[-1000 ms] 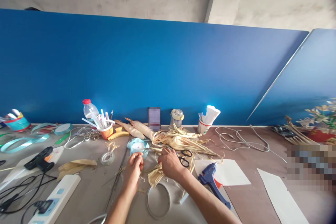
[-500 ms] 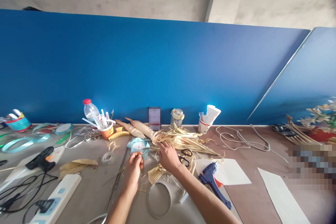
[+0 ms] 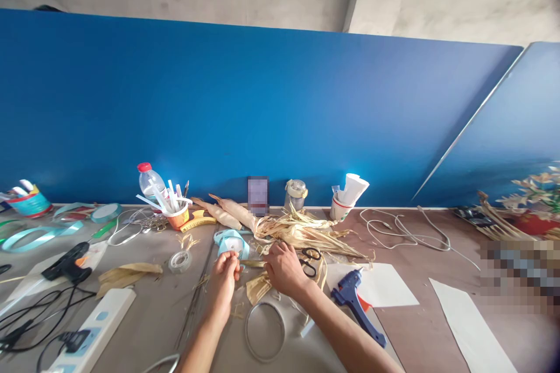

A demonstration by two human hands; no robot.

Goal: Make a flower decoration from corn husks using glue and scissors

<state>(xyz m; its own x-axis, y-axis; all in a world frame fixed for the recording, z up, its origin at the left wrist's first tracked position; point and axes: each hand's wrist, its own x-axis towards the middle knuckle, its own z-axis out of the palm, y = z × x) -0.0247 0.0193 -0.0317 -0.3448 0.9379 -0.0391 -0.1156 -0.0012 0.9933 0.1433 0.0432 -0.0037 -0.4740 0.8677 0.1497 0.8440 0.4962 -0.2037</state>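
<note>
In the head view, your left hand [image 3: 224, 275] pinches one end of a narrow, straw-coloured strip of dried husk [image 3: 254, 263], which stretches across to your right hand [image 3: 284, 268]; whether those curled fingers grip it, you cannot tell. A light-blue ribbon roll [image 3: 231, 240] sits just beyond your left hand. Beyond your right hand lies a pale, dry husk bundle [image 3: 301, 230]; black-handled scissors [image 3: 312, 260] rest just right of it.
</note>
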